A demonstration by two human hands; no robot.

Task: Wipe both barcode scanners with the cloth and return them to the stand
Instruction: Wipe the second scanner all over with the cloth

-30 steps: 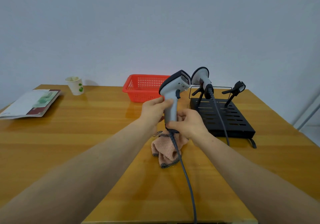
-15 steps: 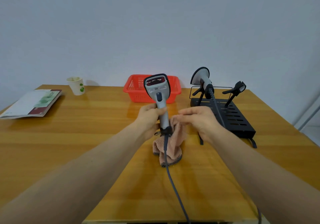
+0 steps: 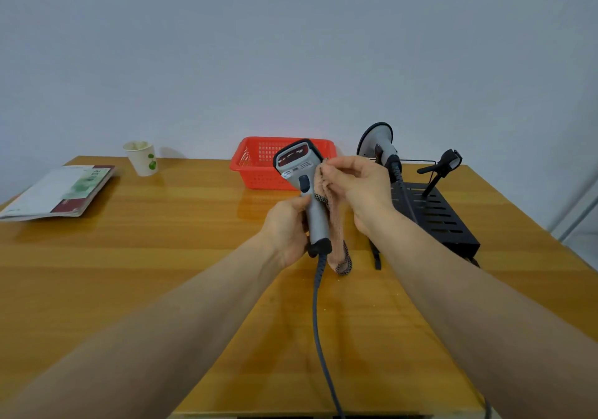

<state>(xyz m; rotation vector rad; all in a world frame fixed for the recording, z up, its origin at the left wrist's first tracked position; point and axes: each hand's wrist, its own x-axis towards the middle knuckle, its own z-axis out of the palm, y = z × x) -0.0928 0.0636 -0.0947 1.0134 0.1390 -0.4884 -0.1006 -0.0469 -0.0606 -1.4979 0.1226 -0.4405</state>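
Left hand [image 3: 286, 227] gripping handle of grey scanner [image 3: 299, 167], right hand [image 3: 359, 188] pinching pink cloth [image 3: 336, 224] against its head, second scanner [image 3: 378, 142] on black stand [image 3: 437, 221] at right, writing on booklet [image 3: 64, 192] too blurry to read

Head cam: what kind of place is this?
Likely an office or test-desk setup, not a shop floor: a plain wooden table against a bare wall, with a black scanner stand, a paper cup and a booklet.
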